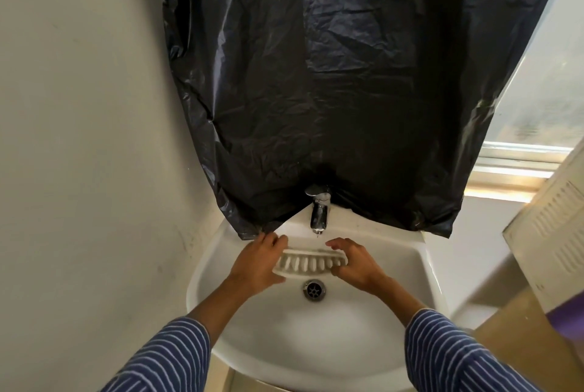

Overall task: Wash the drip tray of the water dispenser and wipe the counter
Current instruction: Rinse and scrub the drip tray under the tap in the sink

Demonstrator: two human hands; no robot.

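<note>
Drip tray, one, white with slots, is held over the sink bowl just below the tap and above the drain. Left hand grips the tray's left end, fingers curled over the far edge, thumb under the near edge. Right hand grips the right end, fingers bent over the top, thumb at the near corner. Both tray ends are hidden by the hands. A thin drip of water hangs at the tap's spout; flow is hard to make out. Black plastic sheet covers the wall behind the sink and hides what is behind it, draping onto the sink's back rim. Two striped sleeves, cut off at the bottom edge. One window at right, frosted, partly covered. White vented panel and a purple thing at right are cut off, unclear. No readable writing.
</note>
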